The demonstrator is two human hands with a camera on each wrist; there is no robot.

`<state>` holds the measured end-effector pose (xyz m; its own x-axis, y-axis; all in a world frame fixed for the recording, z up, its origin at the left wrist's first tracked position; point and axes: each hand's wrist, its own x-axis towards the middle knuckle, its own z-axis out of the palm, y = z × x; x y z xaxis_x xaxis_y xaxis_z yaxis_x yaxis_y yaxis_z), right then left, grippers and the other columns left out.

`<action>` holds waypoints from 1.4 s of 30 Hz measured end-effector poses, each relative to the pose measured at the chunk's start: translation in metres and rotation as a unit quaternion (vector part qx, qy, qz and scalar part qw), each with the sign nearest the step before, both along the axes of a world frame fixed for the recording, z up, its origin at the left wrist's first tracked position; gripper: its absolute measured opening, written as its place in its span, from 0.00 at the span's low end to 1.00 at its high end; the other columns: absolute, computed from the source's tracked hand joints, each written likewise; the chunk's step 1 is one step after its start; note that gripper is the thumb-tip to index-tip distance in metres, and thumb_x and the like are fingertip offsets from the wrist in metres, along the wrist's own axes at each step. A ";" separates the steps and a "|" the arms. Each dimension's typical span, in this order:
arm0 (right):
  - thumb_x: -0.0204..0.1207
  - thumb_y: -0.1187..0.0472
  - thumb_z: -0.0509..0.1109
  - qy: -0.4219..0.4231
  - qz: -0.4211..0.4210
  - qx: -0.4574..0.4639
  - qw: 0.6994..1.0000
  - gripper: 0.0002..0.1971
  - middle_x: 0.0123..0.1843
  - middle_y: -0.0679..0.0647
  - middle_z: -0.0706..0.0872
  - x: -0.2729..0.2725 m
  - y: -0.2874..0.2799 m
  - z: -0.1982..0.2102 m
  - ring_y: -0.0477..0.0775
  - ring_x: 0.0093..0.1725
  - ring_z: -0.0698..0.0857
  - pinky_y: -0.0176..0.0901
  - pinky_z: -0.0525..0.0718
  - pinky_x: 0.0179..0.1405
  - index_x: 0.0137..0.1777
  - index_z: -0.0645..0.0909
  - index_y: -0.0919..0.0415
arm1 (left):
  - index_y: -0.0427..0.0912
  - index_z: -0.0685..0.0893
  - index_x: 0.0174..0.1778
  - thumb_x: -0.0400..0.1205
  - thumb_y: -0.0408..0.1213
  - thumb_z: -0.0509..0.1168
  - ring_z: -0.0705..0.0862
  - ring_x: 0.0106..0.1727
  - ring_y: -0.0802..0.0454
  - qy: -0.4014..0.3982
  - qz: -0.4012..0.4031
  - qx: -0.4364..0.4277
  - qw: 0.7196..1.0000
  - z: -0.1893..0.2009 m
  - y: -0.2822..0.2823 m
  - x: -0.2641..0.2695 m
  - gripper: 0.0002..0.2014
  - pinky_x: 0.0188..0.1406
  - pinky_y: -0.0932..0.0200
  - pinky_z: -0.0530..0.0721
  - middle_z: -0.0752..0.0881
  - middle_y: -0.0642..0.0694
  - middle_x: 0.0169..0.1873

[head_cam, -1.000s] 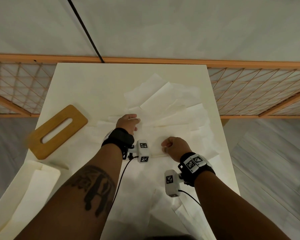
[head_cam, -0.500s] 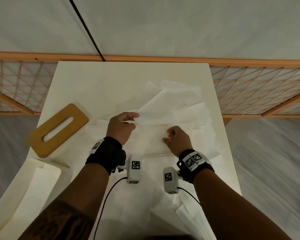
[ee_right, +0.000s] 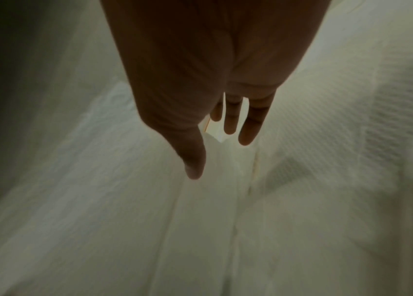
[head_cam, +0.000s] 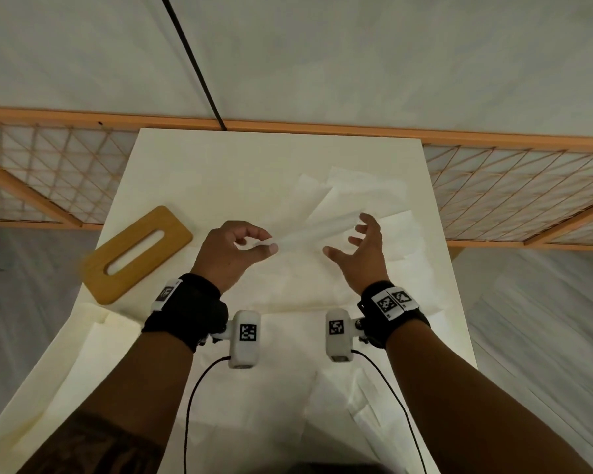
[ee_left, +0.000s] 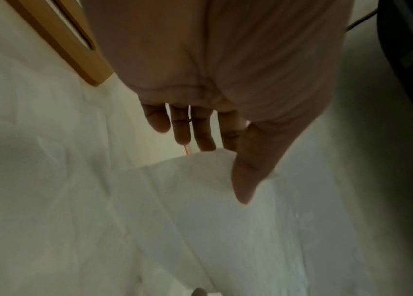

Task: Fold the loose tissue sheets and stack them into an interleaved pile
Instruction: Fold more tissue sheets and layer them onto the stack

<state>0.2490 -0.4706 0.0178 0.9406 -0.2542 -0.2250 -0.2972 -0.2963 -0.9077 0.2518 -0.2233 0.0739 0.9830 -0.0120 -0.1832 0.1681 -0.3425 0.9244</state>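
table (head_cam: 192, 172) far half bare; left hand (head_cam: 231, 253) pinches tissue sheet (head_cam: 308, 230) corner; right hand (head_cam: 360, 254) spread, holding nothing.

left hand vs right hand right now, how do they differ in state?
The left hand pinches a corner of a tissue sheet between thumb and fingers; the right hand holds nothing. The left hand's fingers curl toward the thumb; the right hand's fingers are spread, only loosely bent. Shared: both are raised above the loose tissue sheets on the table, each with a wrist camera.
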 end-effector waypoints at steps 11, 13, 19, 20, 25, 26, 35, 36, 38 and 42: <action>0.76 0.65 0.79 0.109 0.122 0.235 0.958 0.07 0.52 0.61 0.93 -0.011 0.000 0.018 0.60 0.51 0.92 0.46 0.89 0.50 0.52 0.89 0.65 | 0.41 0.85 0.67 0.81 0.46 0.70 0.88 0.64 0.43 0.194 0.003 -0.297 0.935 0.007 0.016 -0.001 0.20 0.60 0.46 0.87 0.89 0.42 0.62; 0.75 0.65 0.80 0.129 0.108 0.234 0.958 0.15 0.55 0.66 0.92 -0.013 0.000 0.016 0.70 0.57 0.90 0.59 0.89 0.60 0.59 0.87 0.71 | 0.42 0.84 0.69 0.79 0.48 0.71 0.89 0.62 0.44 0.218 -0.013 -0.275 0.936 -0.002 0.018 -0.008 0.23 0.52 0.49 0.90 0.89 0.43 0.62; 0.75 0.67 0.79 0.139 0.076 0.253 0.954 0.17 0.58 0.66 0.91 -0.017 -0.012 0.011 0.71 0.60 0.89 0.64 0.87 0.64 0.64 0.85 0.69 | 0.36 0.84 0.68 0.80 0.25 0.72 0.88 0.64 0.40 0.209 -0.036 -0.203 0.956 -0.030 0.027 -0.017 0.19 0.56 0.52 0.90 0.90 0.38 0.60; 0.76 0.67 0.78 0.137 0.074 0.257 0.954 0.17 0.59 0.66 0.91 -0.017 -0.014 0.009 0.71 0.60 0.89 0.65 0.85 0.66 0.64 0.85 0.67 | 0.36 0.84 0.67 0.81 0.21 0.69 0.88 0.63 0.41 0.205 -0.040 -0.196 0.958 -0.030 0.027 -0.018 0.18 0.55 0.55 0.90 0.90 0.39 0.60; 0.79 0.70 0.74 0.126 0.093 0.235 0.959 0.13 0.59 0.64 0.91 -0.019 -0.017 0.011 0.67 0.60 0.90 0.61 0.87 0.64 0.62 0.88 0.63 | 0.42 0.91 0.54 0.81 0.21 0.68 0.90 0.57 0.45 0.182 -0.031 -0.156 0.970 -0.029 0.027 -0.020 0.14 0.58 0.51 0.89 0.92 0.40 0.56; 0.79 0.71 0.73 0.124 0.103 0.230 0.960 0.12 0.58 0.63 0.92 -0.020 -0.018 0.013 0.64 0.57 0.91 0.56 0.89 0.59 0.61 0.89 0.64 | 0.42 0.92 0.50 0.81 0.20 0.67 0.90 0.56 0.42 0.181 -0.020 -0.151 0.972 -0.029 0.027 -0.020 0.13 0.57 0.49 0.90 0.92 0.40 0.53; 0.80 0.81 0.55 0.150 0.127 0.201 0.960 0.21 0.43 0.58 0.91 -0.026 -0.029 0.014 0.53 0.36 0.83 0.43 0.83 0.44 0.44 0.89 0.65 | 0.39 0.84 0.43 0.84 0.24 0.54 0.79 0.28 0.48 0.244 0.038 -0.233 0.941 -0.033 0.031 -0.024 0.14 0.25 0.60 0.79 0.83 0.39 0.36; 0.81 0.80 0.55 0.159 0.124 0.227 0.953 0.21 0.50 0.61 0.92 -0.027 -0.029 0.014 0.56 0.43 0.87 0.47 0.86 0.50 0.47 0.89 0.65 | 0.39 0.83 0.45 0.84 0.27 0.54 0.80 0.28 0.48 0.259 0.045 -0.247 0.933 -0.034 0.031 -0.025 0.12 0.27 0.59 0.78 0.83 0.39 0.36; 0.82 0.77 0.52 0.178 0.109 0.273 0.939 0.21 0.56 0.64 0.91 -0.027 -0.030 0.014 0.62 0.50 0.87 0.51 0.86 0.55 0.51 0.89 0.67 | 0.41 0.82 0.46 0.87 0.36 0.56 0.83 0.32 0.45 0.279 0.047 -0.278 0.918 -0.036 0.029 -0.026 0.10 0.32 0.56 0.79 0.87 0.38 0.39; 0.87 0.60 0.60 0.209 0.087 0.306 0.925 0.15 0.53 0.60 0.91 -0.029 -0.032 0.015 0.59 0.48 0.87 0.47 0.85 0.50 0.58 0.88 0.64 | 0.43 0.80 0.47 0.82 0.30 0.71 0.86 0.40 0.44 0.249 0.025 -0.209 0.945 -0.046 0.026 -0.027 0.06 0.42 0.51 0.86 0.86 0.41 0.40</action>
<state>0.2199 -0.5030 0.0325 0.7531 0.1878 -0.6306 -0.6568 0.1581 -0.7373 0.2243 -0.1975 0.0280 0.7770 -0.1426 -0.6131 0.6247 0.0554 0.7789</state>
